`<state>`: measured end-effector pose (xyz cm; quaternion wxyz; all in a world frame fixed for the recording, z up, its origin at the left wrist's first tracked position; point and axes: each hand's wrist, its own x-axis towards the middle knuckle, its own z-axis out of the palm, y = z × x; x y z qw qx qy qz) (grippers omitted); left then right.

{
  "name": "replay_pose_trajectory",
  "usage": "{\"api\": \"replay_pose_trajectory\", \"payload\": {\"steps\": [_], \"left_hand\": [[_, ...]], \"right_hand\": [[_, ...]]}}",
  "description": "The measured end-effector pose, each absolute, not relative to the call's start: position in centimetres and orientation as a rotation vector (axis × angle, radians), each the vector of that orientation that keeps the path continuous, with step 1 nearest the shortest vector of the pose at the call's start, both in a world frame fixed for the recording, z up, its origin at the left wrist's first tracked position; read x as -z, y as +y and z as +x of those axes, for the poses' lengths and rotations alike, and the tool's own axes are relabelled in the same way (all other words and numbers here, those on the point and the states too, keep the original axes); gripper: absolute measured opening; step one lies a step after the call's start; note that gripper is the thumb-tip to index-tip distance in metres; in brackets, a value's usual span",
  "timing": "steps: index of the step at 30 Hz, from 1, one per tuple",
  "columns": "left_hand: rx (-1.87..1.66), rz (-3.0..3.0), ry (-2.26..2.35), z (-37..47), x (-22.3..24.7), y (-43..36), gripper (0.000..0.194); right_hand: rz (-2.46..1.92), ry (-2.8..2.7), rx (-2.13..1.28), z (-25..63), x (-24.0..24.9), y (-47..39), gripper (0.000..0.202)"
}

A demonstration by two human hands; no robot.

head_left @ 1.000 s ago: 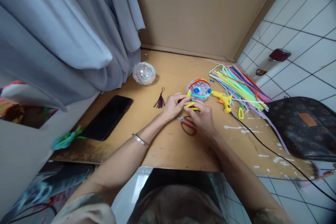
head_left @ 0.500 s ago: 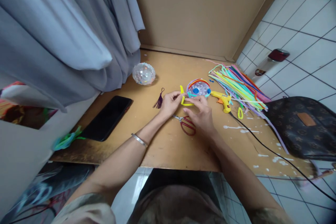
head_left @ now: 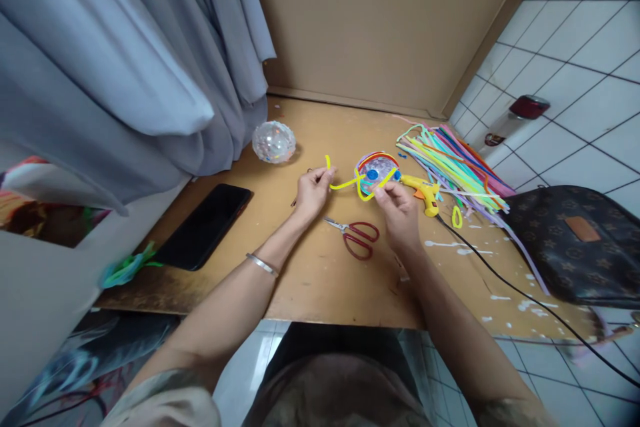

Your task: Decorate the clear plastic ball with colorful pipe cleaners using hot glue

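Observation:
A bent yellow pipe cleaner (head_left: 345,185) stretches between my two hands above the table. My left hand (head_left: 313,195) pinches it near one end, whose tip sticks up past the fingers. At the other side my right hand (head_left: 399,212) grips it between thumb and fingers, close to a curved, looped part. Just behind my right hand lies a round craft piece (head_left: 379,165) with coloured pipe-cleaner edging and blue discs, partly covered by the yellow strand. Red-handled scissors (head_left: 354,235) rest on the table between my forearms. A dark tassel is mostly hidden by my left hand.
A yellow glue gun (head_left: 425,191) with a black cord lies right of the craft piece. Behind it spreads a bundle of pipe cleaners (head_left: 450,160). A clear bowl (head_left: 274,142), black phone (head_left: 205,227), small yellow loop (head_left: 457,217) and brown patterned bag (head_left: 580,247) surround the work area.
My hands have moved apart, left hand leftward and right hand rightward, drawing the yellow pipe cleaner out between them. The scissors are now fully uncovered, while the tassel has become mostly hidden.

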<state>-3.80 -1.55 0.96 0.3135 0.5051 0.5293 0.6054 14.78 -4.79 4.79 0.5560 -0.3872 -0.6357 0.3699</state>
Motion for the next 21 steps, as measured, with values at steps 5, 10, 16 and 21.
{"api": "replay_pose_trajectory", "payload": {"steps": [5, 10, 16, 21], "left_hand": [[-1.945, 1.270, 1.632, -5.6, -0.7, -0.8, 0.043], [-1.916, 1.443, 1.436, -3.7, -2.2, -2.6, 0.040], [-1.536, 1.199, 0.976, -1.0, -3.1, -3.8, 0.049], [-1.450, 0.925, 0.786, -1.1, -3.9, -3.8, 0.050]], "right_hand": [[-0.844, -1.322, -1.087, 14.8, -5.1, -4.6, 0.030], [-0.777, -1.223, -1.229, 14.5, -5.3, -4.9, 0.029], [-0.775, -1.313, -1.329, 14.4, -5.5, -5.2, 0.033], [-0.797, -1.346, -1.383, 14.3, -5.6, -5.3, 0.037]]}}
